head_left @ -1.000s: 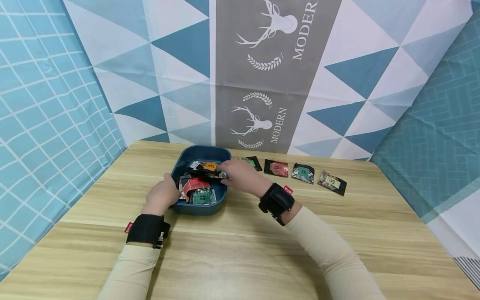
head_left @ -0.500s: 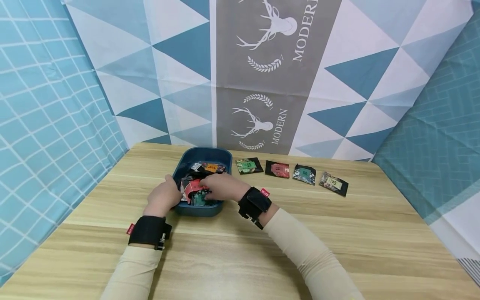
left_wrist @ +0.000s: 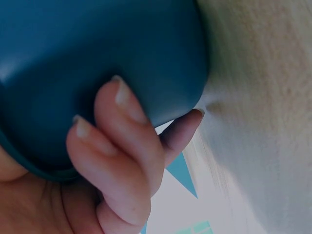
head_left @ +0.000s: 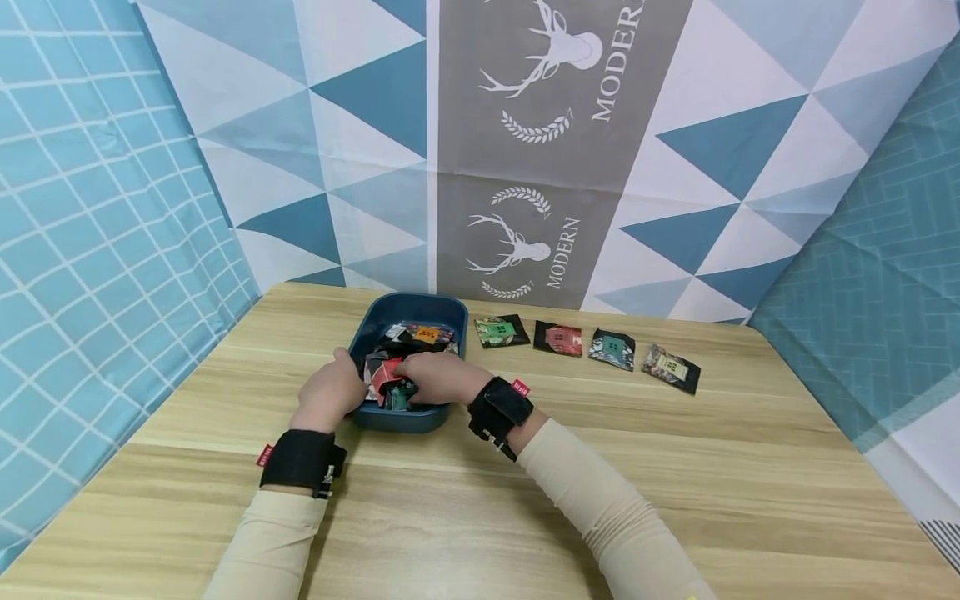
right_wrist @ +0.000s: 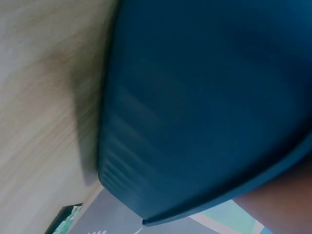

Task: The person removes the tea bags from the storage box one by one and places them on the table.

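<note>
A dark blue plastic bin [head_left: 405, 421] with small packets in it stands at the left of the table. My left hand [head_left: 330, 389] grips its left side; in the left wrist view, bent fingers [left_wrist: 131, 141] press the outer wall while the rim passes over the palm side. Inside the bin is my right hand [head_left: 438, 377], its fingertips at a red packet [head_left: 385, 372] and a green packet [head_left: 399, 398]. Whether they pinch either one is hidden. Behind them lies an orange-labelled packet [head_left: 427, 334]. The right wrist view shows mostly the bin's outer wall [right_wrist: 195, 107].
To the right of the bin, a row of packets lies flat on the wooden table [head_left: 480, 517]: green [head_left: 501, 331], red [head_left: 558, 338], teal [head_left: 612, 348] and cream-labelled [head_left: 671, 368]. A patterned cloth [head_left: 375, 125] hangs behind the table.
My right hand has moved from the bin's right rim, where it held a dark packet, down and left to the red and green packets. The dark packet is back among the others. My left hand stays put.
</note>
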{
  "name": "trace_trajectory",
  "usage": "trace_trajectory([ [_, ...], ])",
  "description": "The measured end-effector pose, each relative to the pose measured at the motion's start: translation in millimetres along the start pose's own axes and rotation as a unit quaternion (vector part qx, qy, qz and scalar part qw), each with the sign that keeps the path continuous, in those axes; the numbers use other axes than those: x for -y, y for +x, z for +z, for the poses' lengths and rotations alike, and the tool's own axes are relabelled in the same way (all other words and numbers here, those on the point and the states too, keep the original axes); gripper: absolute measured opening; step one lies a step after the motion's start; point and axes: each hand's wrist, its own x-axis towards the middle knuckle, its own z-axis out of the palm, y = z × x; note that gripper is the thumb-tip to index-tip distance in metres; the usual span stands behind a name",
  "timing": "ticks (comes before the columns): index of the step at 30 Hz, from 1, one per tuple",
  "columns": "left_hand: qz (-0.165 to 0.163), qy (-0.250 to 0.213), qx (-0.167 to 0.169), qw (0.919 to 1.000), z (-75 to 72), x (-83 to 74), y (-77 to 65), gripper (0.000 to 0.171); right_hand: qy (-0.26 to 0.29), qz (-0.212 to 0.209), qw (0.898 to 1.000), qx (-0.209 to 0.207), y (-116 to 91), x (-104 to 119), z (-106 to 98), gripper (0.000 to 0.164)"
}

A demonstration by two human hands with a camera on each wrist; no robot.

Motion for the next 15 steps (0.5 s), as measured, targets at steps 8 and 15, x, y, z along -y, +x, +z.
trace_trajectory([
  [8,-0.007,0.000,0.001,1.0000,-0.6,-1.1,0.0,0.065,0.000,-0.004,1.000,-0.015,0.0,1.0,1.8,0.048],
  [15,-0.003,-0.002,0.004,1.0000,-0.5,-1.1,-1.4,0.065,-0.001,0.009,1.000,-0.019,1.4,2.6,3.7,0.048],
])
